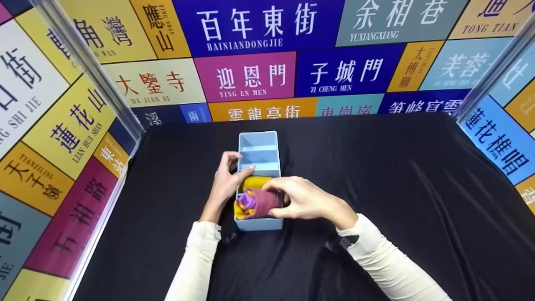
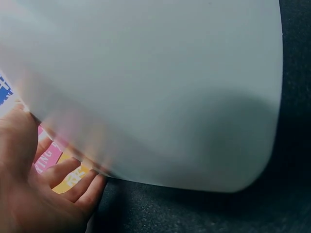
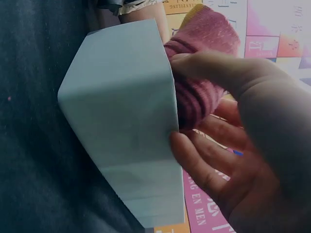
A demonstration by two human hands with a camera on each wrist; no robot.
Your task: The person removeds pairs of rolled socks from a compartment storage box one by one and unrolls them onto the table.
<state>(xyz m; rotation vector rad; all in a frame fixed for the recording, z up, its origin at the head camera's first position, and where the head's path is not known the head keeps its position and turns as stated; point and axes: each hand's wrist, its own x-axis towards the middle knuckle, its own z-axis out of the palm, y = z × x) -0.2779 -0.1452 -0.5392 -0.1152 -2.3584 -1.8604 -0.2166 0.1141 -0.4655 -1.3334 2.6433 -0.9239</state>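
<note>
A light blue divided storage box (image 1: 260, 225) stands on the black cloth, its long side pointing away from me. My left hand (image 1: 228, 182) holds its left rim, with the thumb over the top edge; in the left wrist view the fingertips (image 2: 99, 180) meet the box wall. In my right hand (image 1: 307, 200) is a rolled maroon sock (image 1: 267, 202) with purple and yellow at its end, gripped between thumb and fingers at the near compartment. The right wrist view shows the sock (image 3: 201, 99) at the box's rim. Behind it, a yellow rolled sock (image 1: 256, 182) lies in another compartment.
Black cloth (image 1: 376, 175) covers the table around the box. Panels with colourful street-name signs (image 1: 246, 77) rise at the back and sides, with clear upright posts (image 1: 489, 62) at the corners.
</note>
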